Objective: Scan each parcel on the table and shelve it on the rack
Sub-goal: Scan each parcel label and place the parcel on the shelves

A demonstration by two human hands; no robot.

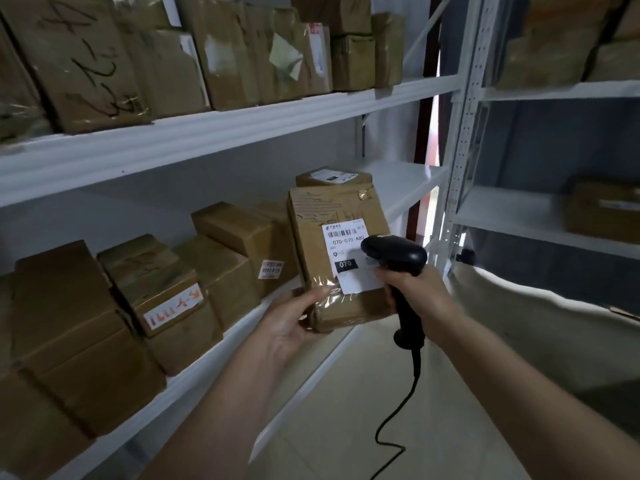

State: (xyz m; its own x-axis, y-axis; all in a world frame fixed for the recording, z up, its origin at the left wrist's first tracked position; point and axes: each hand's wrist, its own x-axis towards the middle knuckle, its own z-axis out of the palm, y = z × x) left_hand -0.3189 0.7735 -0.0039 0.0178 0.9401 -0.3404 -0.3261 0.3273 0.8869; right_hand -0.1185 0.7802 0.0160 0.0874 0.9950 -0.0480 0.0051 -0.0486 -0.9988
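Gripping the parcel (pixel 341 258) label-up in the left hand (pixel 294 322), the right hand (pixel 417 294) clutches the scanner (pixel 398 265), seemingly aimed at its barcode, beside the rack (pixel 221 131).

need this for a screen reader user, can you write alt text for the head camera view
The left hand holds a taped cardboard parcel upright before a white rack while the right hand aims a black corded scanner at its white label. Brown boxes fill the shelves.
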